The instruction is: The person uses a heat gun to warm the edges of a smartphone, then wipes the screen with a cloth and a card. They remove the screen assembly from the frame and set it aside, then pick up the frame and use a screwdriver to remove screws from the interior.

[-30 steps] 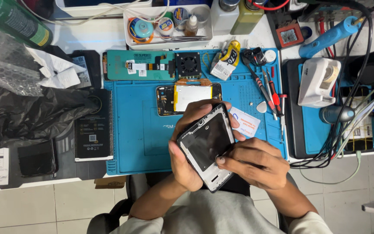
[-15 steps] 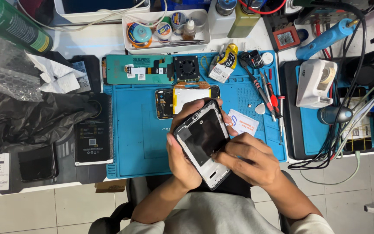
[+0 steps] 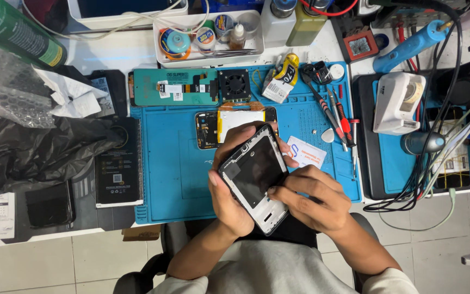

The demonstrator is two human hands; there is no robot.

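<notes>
The right hand [image 3: 314, 198] has slid from the phone frame's [image 3: 254, 177] lower end up its edge.

A white surface [image 3: 110, 54] carries a blue work mat [image 3: 175, 163]. Below the mat's near edge lies a floor [image 3: 44, 267] of pale grey tiles, evenly lit. A black chair [image 3: 137, 277] stands on it.

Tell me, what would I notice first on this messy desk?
First, the opened phone in the middle, held by the left hand while the right hand presses its lower edge. Behind it lies the big blue mat with a small black fan, and crumpled black plastic sits far left.
</notes>
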